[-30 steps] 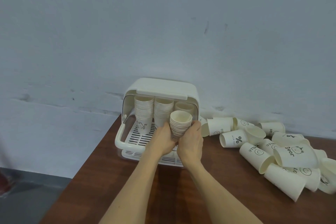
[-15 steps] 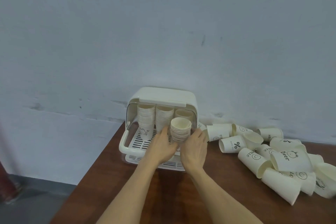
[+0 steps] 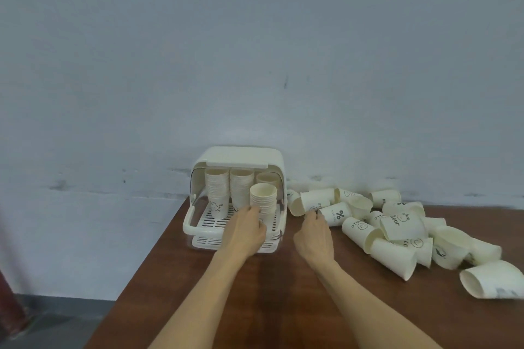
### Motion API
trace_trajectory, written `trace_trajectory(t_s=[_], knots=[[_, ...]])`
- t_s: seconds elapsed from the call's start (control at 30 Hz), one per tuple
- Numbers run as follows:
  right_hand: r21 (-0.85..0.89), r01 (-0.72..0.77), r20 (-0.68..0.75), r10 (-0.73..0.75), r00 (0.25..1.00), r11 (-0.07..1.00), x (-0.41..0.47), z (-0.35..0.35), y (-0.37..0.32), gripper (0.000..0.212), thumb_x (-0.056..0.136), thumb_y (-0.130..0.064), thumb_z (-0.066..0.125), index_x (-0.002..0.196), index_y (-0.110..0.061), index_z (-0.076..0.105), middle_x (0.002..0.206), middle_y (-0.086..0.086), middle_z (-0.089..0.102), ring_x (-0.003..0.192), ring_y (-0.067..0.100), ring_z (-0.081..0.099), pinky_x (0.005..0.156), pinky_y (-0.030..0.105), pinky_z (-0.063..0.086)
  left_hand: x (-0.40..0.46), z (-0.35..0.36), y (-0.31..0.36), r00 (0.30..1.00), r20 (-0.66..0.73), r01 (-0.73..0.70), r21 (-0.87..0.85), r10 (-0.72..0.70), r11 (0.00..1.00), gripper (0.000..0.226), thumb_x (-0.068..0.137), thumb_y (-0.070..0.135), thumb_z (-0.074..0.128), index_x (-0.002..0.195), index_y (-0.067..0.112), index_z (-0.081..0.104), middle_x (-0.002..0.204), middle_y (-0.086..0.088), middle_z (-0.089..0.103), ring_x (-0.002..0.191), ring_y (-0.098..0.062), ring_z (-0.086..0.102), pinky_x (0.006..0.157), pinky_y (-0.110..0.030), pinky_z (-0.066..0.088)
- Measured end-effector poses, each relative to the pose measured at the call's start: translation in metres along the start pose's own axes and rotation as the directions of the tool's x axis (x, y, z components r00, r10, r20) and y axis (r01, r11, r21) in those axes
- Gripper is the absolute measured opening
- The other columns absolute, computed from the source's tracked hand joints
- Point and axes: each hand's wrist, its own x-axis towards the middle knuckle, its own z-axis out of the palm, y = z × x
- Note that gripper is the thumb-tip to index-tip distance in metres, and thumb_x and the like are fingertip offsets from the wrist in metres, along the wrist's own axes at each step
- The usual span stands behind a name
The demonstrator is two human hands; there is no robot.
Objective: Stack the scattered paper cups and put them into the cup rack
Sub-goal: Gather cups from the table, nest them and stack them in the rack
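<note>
L hand (image 3: 246, 231) on cup stack (image 3: 263, 201)

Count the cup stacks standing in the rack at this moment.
4. Three stand along the back of the rack: back-left stack, back-middle stack, back-right stack, partly hidden. The front stack stands ahead of them, by the left hand. More could be hidden behind.
</note>
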Motion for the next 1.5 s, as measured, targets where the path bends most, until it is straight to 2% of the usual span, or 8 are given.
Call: trace_trajectory(t_s=[0.27, 0.53, 0.77, 0.9, 1.0, 1.17, 1.37, 1.5], knots=[[-0.068, -0.022, -0.006, 0.022, 1.0, 0.997, -0.012, -0.054, 0.037, 0.03, 0.082, -0.004, 0.045, 0.111, -0.004, 0.049, 0.116, 0.015, 0.053, 0.108, 0.033, 0.051, 0.086, 0.037, 0.04, -0.013, -0.006, 0.05, 0.995, 0.092, -0.048, 0.067, 0.042, 0.997, 0.042, 0.092, 0.026, 0.047, 0.133, 0.016, 0.048, 0.134, -0.004, 0.049, 0.116, -0.027, 0.052, 0.091, -0.038, 0.045], [-0.07, -0.091, -0.082, 0.085, 0.993, 0.993, -0.017, -0.101, 0.088, 0.022, 0.085, -0.008, 0.047, 0.107, -0.006, 0.051, 0.112, 0.013, 0.055, 0.104, 0.031, 0.052, 0.078, 0.034, 0.039, -0.019, 0.009, 0.102, 0.983, 0.141, -0.128, 0.05, 0.12, 0.991, 0.045, 0.092, 0.028, 0.045, 0.135, 0.017, 0.043, 0.129, -0.003, 0.05, 0.112, -0.024, 0.053, 0.089, -0.038, 0.047], [-0.073, -0.136, -0.115, 0.127, 0.985, 0.988, -0.02, -0.133, 0.125, 0.024, 0.085, -0.005, 0.042, 0.107, -0.005, 0.051, 0.113, 0.013, 0.056, 0.105, 0.031, 0.053, 0.079, 0.035, 0.04, -0.02, 0.026, 0.146, 0.964, 0.187, -0.198, 0.038, 0.188, 0.979, 0.038, 0.09, 0.025, 0.045, 0.126, 0.015, 0.051, 0.127, -0.004, 0.047, 0.104, -0.026, 0.057, 0.085, -0.04, 0.049], [-0.076, -0.165, -0.1, 0.157, 0.983, 0.983, -0.023, -0.145, 0.147, 0.019, 0.085, -0.006, 0.042, 0.103, -0.008, 0.048, 0.11, 0.011, 0.054, 0.103, 0.03, 0.053, 0.073, 0.033, 0.037, -0.022, 0.039, 0.168, 0.949, 0.23, -0.229, 0.041, 0.214, 0.972, 0.039, 0.09, 0.026, 0.044, 0.127, 0.015, 0.049, 0.126, -0.004, 0.049, 0.109, -0.026, 0.054, 0.086, -0.039, 0.048], [-0.072, -0.173, -0.098, 0.166, 0.981, 0.982, -0.023, -0.151, 0.162, 0.009, 0.086, -0.008, 0.045, 0.093, -0.012, 0.041, 0.108, 0.012, 0.055, 0.103, 0.031, 0.053, 0.075, 0.034, 0.039, -0.024, 0.049, 0.183, 0.937, 0.255, -0.256, 0.044, 0.237, 0.966, 0.036, 0.09, 0.026, 0.043, 0.124, 0.016, 0.049, 0.124, -0.005, 0.05, 0.11, -0.026, 0.053, 0.087, -0.039, 0.047], [-0.04, -0.205, -0.092, 0.2, 0.975, 0.978, -0.027, -0.158, 0.188, 0.019, 0.086, -0.006, 0.045, 0.104, -0.006, 0.048, 0.108, 0.013, 0.056, 0.1, 0.03, 0.053, 0.081, 0.037, 0.045, -0.029, 0.064, 0.206, 0.923, 0.284, -0.28, 0.025, 0.261, 0.96, 0.04, 0.091, 0.028, 0.044, 0.129, 0.018, 0.047, 0.129, -0.001, 0.049, 0.114, -0.026, 0.052, 0.088, -0.037, 0.045], [-0.036, -0.239, -0.075, 0.236, 0.969, 0.97, -0.033, -0.16, 0.218, 0.012, 0.083, -0.004, 0.045, 0.088, -0.011, 0.037, 0.104, 0.014, 0.057, 0.096, 0.032, 0.054, 0.07, 0.033, 0.036, -0.035, 0.087, 0.225, 0.896, 0.328, -0.314, -0.01, 0.3, 0.949, 0.041, 0.09, 0.025, 0.045, 0.13, 0.021, 0.046, 0.123, -0.003, 0.051, 0.109, -0.026, 0.054, 0.086, -0.038, 0.047], [-0.025, -0.263, -0.082, 0.261, 0.962, 0.964, -0.037, -0.157, 0.239, 0.015, 0.081, -0.003, 0.046, 0.095, -0.006, 0.047, 0.103, 0.014, 0.06, 0.095, 0.032, 0.057, 0.073, 0.038, 0.045, -0.032, 0.102, 0.239, 0.877, 0.354, -0.339, -0.027, 0.326, 0.94, 0.041, 0.091, 0.023, 0.046, 0.132, 0.019, 0.047, 0.128, 0.0, 0.047, 0.109, -0.024, 0.053, 0.082, -0.035, 0.046]])
